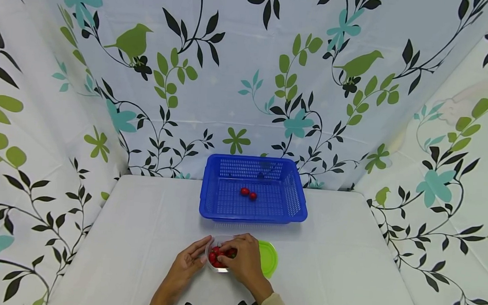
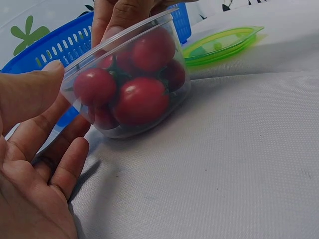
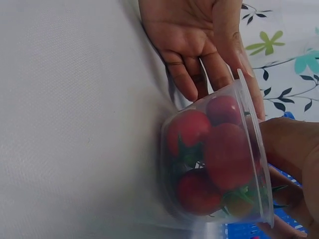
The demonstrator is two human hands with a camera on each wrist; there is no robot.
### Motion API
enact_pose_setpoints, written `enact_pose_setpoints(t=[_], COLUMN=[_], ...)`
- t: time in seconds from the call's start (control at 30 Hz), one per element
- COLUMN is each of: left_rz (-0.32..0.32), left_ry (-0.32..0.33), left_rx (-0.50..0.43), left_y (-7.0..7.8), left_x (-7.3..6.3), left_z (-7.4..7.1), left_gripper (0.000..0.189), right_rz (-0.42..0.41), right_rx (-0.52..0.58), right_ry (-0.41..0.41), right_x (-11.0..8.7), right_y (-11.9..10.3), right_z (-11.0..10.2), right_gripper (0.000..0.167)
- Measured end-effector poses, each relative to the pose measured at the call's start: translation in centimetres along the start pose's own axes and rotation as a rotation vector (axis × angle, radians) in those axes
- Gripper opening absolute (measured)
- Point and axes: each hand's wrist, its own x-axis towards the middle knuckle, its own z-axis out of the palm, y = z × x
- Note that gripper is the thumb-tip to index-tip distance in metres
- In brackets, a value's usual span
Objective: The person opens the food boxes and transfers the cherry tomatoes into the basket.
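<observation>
A clear plastic container (image 1: pixel 221 268) on the white table holds several red cherry tomatoes (image 2: pixel 142 101) with green stems. My left hand (image 1: pixel 186 265) is at the container's left side, thumb near the rim and fingers extended along the wall; the lower fingers (image 3: pixel 182 82) hang relaxed below. From the right, my right hand (image 1: pixel 243 260) reaches over the rim, thumb and fingertips down among the tomatoes. Between them a cherry tomato (image 1: pixel 231 253) partly shows, its stem sticking out in the right wrist view. The fingers hide much of it.
Behind the container stands a blue plastic basket (image 1: pixel 252 218) with two red tomatoes (image 1: pixel 245 191) on its floor. A bright green lid (image 1: pixel 268 260) lies on the table (image 1: pixel 338 261) just right of the container. Patterned cloth (image 1: pixel 248 78) hangs at the back and sides.
</observation>
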Motion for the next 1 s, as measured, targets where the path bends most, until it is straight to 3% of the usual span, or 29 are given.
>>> enact_pose_setpoints(t=[0.27,0.73,1.0], left_rz=[0.008,0.026,0.001], left_ry=[0.006,-0.007,0.009], left_rx=[-0.003,-0.004,0.0], left_y=[0.14,0.11,0.08], left_x=[0.0,-0.13,-0.09], left_z=[0.03,0.08,0.07], left_gripper=[0.057,0.057,0.056], right_rz=[0.023,0.005,0.032], right_rx=[-0.037,-0.028,0.003], right_ry=[-0.043,0.047,0.067], right_x=[0.11,-0.22,-0.1], right_y=[-0.08,-0.6,-0.81], right_z=[0.06,0.38,0.38], right_gripper=[0.024,0.015,0.013])
